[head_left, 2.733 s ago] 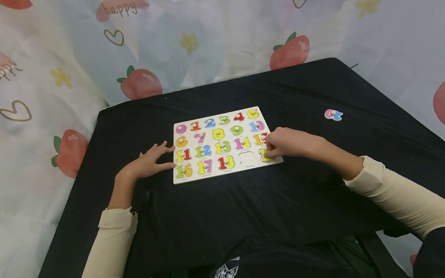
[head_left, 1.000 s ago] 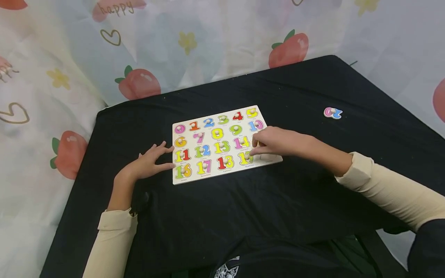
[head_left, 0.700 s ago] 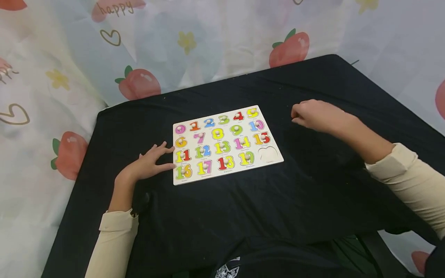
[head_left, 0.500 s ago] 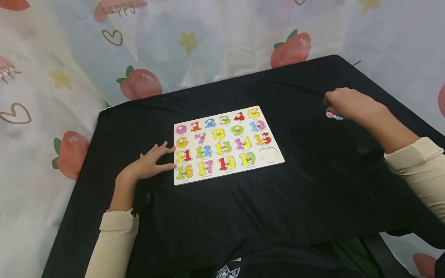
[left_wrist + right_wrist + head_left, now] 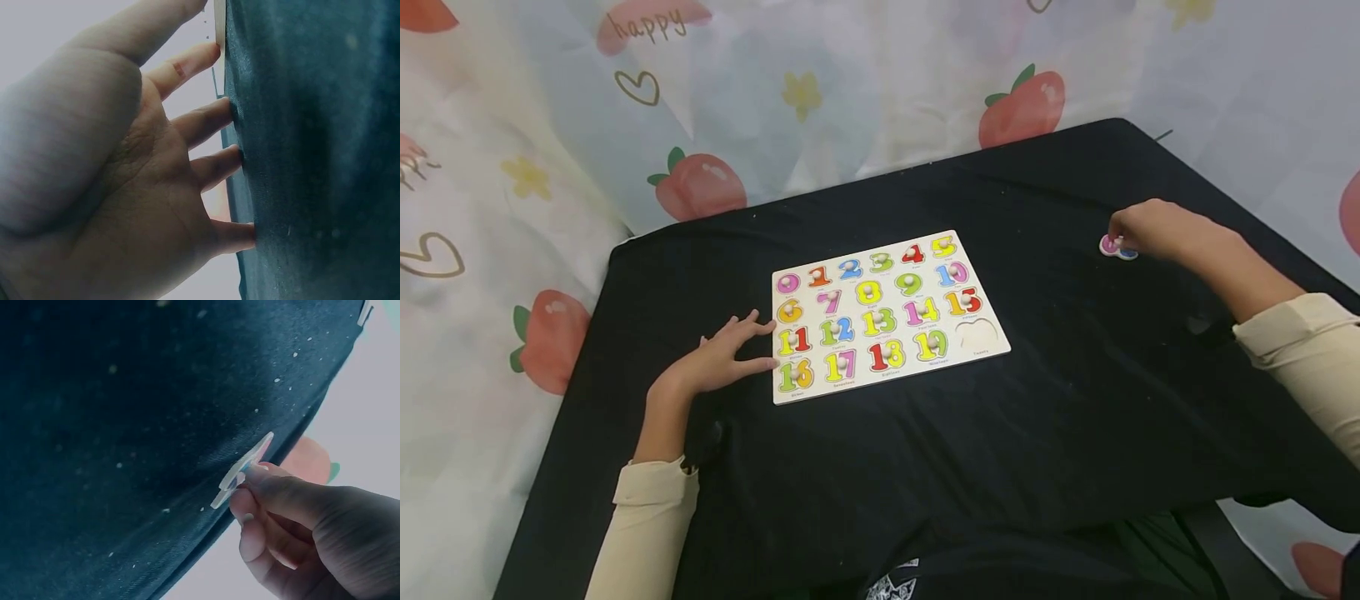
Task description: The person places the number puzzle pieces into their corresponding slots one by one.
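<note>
A number puzzle board lies at the middle of the table with knobbed number pieces seated in it. Its bottom right recess holds no piece. My left hand rests on the cloth, fingers spread, with thumb and a fingertip touching the board's left edge. Far to the right, my right hand pinches the knob of a pink-and-blue number 20 puzzle piece. In the right wrist view that piece is tilted between thumb and fingers, close to the cloth; whether it still touches cannot be told.
A black cloth covers the table. Behind and to the left hangs a pale curtain printed with peaches, hearts and flowers. Small light specks dot the cloth near the right hand.
My right hand has seated the 19 piece in the bottom row, let go and moved right to the 20 piece, whose knob it now pinches. The left hand has stayed at the board's edge.
</note>
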A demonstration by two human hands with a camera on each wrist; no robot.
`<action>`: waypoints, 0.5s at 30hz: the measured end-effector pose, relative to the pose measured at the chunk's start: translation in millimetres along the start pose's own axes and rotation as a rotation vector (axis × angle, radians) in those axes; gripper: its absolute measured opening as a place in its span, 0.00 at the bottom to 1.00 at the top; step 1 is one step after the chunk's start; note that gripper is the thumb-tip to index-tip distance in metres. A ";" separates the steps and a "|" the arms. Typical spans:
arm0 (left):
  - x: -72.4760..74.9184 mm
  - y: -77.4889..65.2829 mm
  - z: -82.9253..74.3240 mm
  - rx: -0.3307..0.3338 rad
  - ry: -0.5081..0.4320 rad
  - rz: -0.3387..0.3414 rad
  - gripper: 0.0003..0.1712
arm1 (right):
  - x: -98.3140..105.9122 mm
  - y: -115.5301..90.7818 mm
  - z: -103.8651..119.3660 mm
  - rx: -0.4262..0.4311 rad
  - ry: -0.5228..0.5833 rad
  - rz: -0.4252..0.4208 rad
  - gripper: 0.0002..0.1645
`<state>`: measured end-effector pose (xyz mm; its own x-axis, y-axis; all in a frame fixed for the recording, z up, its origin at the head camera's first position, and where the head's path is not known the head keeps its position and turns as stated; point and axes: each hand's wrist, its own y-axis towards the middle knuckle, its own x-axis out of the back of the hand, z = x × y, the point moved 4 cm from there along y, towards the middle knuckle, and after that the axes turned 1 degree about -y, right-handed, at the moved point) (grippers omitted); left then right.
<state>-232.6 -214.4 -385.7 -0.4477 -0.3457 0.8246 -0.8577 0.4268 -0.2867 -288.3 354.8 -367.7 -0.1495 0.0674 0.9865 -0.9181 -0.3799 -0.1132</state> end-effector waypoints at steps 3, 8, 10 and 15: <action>-1.7 0.6 1.3 0.002 0.002 0.005 0.44 | -2.0 0.4 -0.4 0.005 -0.011 0.003 0.05; -2.0 1.9 2.5 0.004 0.001 -0.002 0.44 | 0.1 -0.1 -1.8 -0.018 -0.021 0.011 0.07; -1.6 2.3 2.4 0.005 0.000 -0.003 0.44 | 4.2 -0.9 -2.6 -0.036 -0.030 0.002 0.08; -1.2 2.0 0.2 0.009 0.002 0.005 0.45 | 17.2 -6.2 -2.8 -0.076 -0.058 -0.014 0.08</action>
<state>-233.9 -213.3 -387.4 -0.4513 -0.3418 0.8243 -0.8577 0.4212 -0.2949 -286.2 360.9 -350.3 -0.1167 0.0175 0.9930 -0.9455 -0.3080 -0.1056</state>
